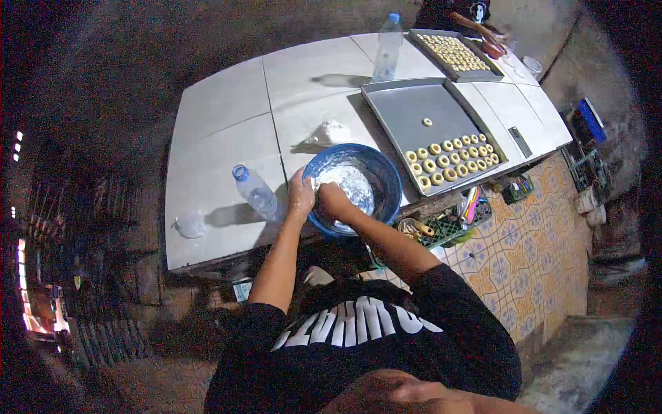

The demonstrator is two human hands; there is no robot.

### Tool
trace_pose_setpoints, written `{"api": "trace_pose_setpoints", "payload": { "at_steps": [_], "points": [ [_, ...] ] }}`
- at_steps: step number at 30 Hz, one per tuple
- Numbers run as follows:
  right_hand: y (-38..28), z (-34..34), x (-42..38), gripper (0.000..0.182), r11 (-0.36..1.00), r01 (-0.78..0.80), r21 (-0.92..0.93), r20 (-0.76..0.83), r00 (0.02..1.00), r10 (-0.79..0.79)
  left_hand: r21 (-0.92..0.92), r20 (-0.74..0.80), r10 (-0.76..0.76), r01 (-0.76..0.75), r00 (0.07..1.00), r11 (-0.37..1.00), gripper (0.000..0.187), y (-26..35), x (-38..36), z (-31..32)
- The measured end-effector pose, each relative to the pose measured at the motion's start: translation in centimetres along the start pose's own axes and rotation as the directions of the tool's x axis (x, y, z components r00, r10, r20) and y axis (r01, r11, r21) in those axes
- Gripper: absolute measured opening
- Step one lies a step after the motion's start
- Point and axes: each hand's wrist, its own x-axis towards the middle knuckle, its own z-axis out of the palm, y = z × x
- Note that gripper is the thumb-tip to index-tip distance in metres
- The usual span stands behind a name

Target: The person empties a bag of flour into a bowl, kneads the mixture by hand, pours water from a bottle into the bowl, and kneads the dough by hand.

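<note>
A blue bowl [394, 181] with white floury dough [355, 185] inside stands at the front edge of the table. My left hand [301, 194] grips the bowl's left rim, with white powder on the skin. Inside the bowl, my right hand [334, 201] is closed and pressed to the dough; whatever lies under its fingers is hidden. Just behind the bowl sits a small white heap [332, 131]. To the right, a large grey tray [393, 114] holds several ring-shaped dough pieces [450, 174] along its near side.
Left of the bowl are a plastic bottle [255, 193] and a clear cup [189, 225]. A taller bottle [388, 50] stands behind the tray. At the far right, another person's hands [488, 36] are near a second full tray [455, 55]. Green crates [441, 231] sit below the table edge.
</note>
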Motion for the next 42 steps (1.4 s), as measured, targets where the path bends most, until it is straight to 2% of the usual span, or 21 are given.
{"api": "trace_pose_setpoints", "payload": {
  "at_steps": [3, 6, 7, 10, 11, 14, 16, 18, 19, 22, 23, 25, 26, 29, 30, 32, 33, 35, 37, 39, 42],
  "points": [
    [-0.1, -0.1, 0.5, 0.010, 0.999, -0.046, 0.012, -0.040, 0.998, 0.047, 0.060, -0.088, 0.028, -0.023, 0.996, 0.998, 0.032, -1.7, 0.0, 0.7],
    [0.2, 0.3, 0.2, 0.011, 0.998, -0.054, 0.025, -0.081, 0.995, 0.056, 0.173, -0.132, 0.253, -0.229, 0.959, 0.958, 0.033, -4.4, 0.8, 1.1],
    [0.4, 0.5, 0.1, 0.012, 0.999, -0.040, 0.025, -0.098, 0.994, 0.042, 0.008, 0.001, 0.120, -0.120, 0.993, 0.993, 0.033, -2.4, 0.6, 0.3],
    [2.5, 1.0, 0.5, 0.016, 0.996, 0.080, 0.036, 0.014, 0.997, -0.081, -0.046, -0.023, 0.104, -0.105, 0.994, 0.993, 0.034, -0.8, -0.1, 0.2],
    [4.5, 2.9, 0.9, 0.017, 0.983, 0.186, 0.006, -0.081, 0.979, -0.185, 0.062, -0.055, 0.118, -0.115, 0.991, 0.991, 0.034, -2.7, 0.5, 0.6],
    [1.3, -2.8, -3.2, 0.016, 0.989, 0.109, 0.104, -0.165, 0.982, -0.090, 0.248, -0.204, 0.380, -0.328, 0.902, 0.911, 0.036, -5.5, 1.0, 2.0],
    [2.4, -3.7, -3.0, 0.011, 0.988, 0.153, 0.006, -0.203, 0.968, -0.149, 0.033, -0.032, 0.154, -0.153, 0.987, 0.988, 0.043, -0.2, -0.6, 0.3],
    [2.9, -4.0, -3.1, 0.009, 0.992, 0.102, -0.072, -0.318, 0.940, -0.120, 0.035, -0.023, 0.264, -0.263, 0.964, 0.964, 0.046, -2.8, 0.9, 1.2],
    [2.4, -4.5, -2.8, 0.011, 0.992, -0.070, -0.109, -0.241, 0.970, 0.042, 0.030, -0.067, 0.270, -0.269, 0.961, 0.963, 0.048, -2.9, 0.4, 1.6],
    [3.6, -2.2, -1.5, 0.023, 0.971, -0.121, -0.205, -0.296, 0.954, 0.056, 0.031, -0.022, 0.131, -0.130, 0.991, 0.991, 0.049, -1.7, -0.2, 1.5],
    [3.4, -1.7, -1.4, 0.037, 0.957, -0.201, -0.210, -0.145, 0.974, 0.172, 0.078, -0.027, 0.164, -0.161, 0.986, 0.984, 0.050, -3.6, 0.6, 1.9],
    [2.6, -1.5, -2.6, 0.035, 0.979, 0.032, -0.201, -0.067, 0.997, -0.047, 0.204, -0.018, 0.107, -0.101, 0.994, 0.974, 0.046, 0.4, -0.7, 0.9],
    [2.1, -1.4, -3.1, 0.034, 0.971, 0.149, -0.187, -0.026, 0.987, -0.157, 0.192, -0.024, 0.154, -0.147, 0.988, 0.970, 0.042, -0.1, -0.3, 1.1],
    [2.0, 4.5, -0.4, 0.034, 0.857, -0.059, -0.512, -0.345, 0.928, -0.142, 0.131, -0.046, 0.221, -0.213, 0.974, 0.968, 0.035, -1.1, 0.2, 1.4],
    [2.3, 4.5, 0.4, 0.034, 0.847, -0.028, -0.532, -0.304, 0.939, -0.160, 0.108, -0.056, 0.232, -0.225, 0.971, 0.968, 0.034, -1.5, 0.2, 1.4],
    [0.5, -0.1, -0.9, 0.025, 0.955, 0.053, -0.292, 0.012, 0.999, -0.052, 0.080, -0.071, 0.261, -0.255, 0.963, 0.964, 0.034, -2.7, 0.7, 1.6],
    [0.4, 0.2, -1.2, 0.019, 0.965, 0.048, -0.257, -0.170, 0.981, -0.095, 0.099, -0.075, 0.235, -0.227, 0.969, 0.969, 0.034, -2.5, 0.6, 1.6],
    [0.9, -0.3, -1.1, 0.016, 0.962, 0.116, -0.246, -0.134, 0.979, -0.153, 0.115, -0.151, 0.237, -0.221, 0.960, 0.968, 0.036, -3.0, 1.3, 2.7],
    [2.0, -0.5, -0.8, 0.014, 0.980, 0.122, -0.157, -0.177, 0.973, -0.150, 0.027, -0.102, 0.245, -0.244, 0.964, 0.969, 0.039, -2.7, 1.0, 2.2],
    [3.2, -1.0, -1.0, 0.014, 0.982, 0.119, -0.147, -0.095, 0.986, -0.134, -0.086, -0.080, 0.190, -0.197, 0.979, 0.977, 0.044, -1.0, 0.0, 1.6],
    [5.3, -1.8, -1.8, 0.017, 0.978, 0.144, -0.148, -0.005, 0.989, -0.147, -0.008, -0.169, 0.248, -0.253, 0.954, 0.967, 0.048, -1.1, -0.3, 2.1]
  ]
}}
